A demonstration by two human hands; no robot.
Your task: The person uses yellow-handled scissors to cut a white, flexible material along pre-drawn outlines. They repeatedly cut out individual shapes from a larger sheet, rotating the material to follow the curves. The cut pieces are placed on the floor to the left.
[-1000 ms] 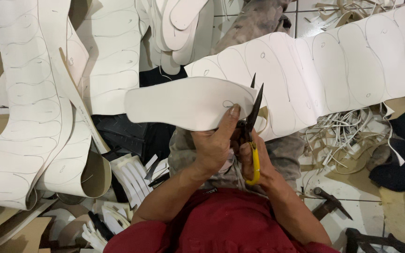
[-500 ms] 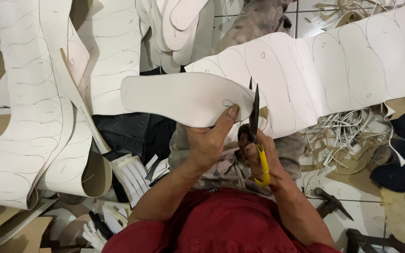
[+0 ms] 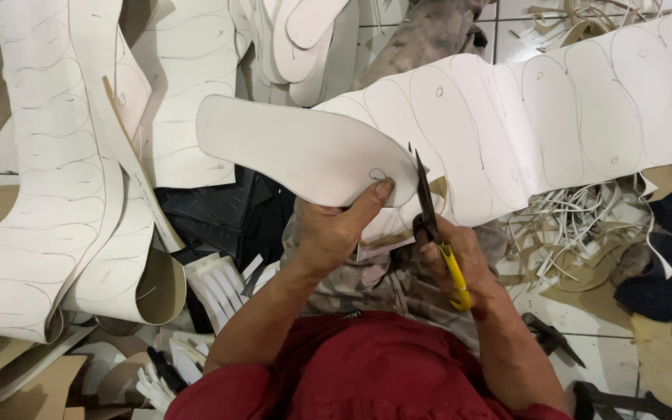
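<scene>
On white tiled floor [image 3: 608, 354], scattered offcuts [image 3: 577, 233], marked white sheets [image 3: 48, 194], cut soles [image 3: 305, 35]

Left hand [image 3: 334, 230] reaches toward twelve o'clock, thumb stretched toward one o'clock, fingers curled, apparently pinching. Right hand [image 3: 460, 260], at three o'clock of it, is clenched, knuckles up.

Marked white sheet [image 3: 554, 117] runs off the right edge. Left hand [image 3: 332, 233] hides the cut sole's [image 3: 305, 148] near corner. Right hand [image 3: 460, 260] covers the scissors' [image 3: 429, 210] yellow handles.
</scene>
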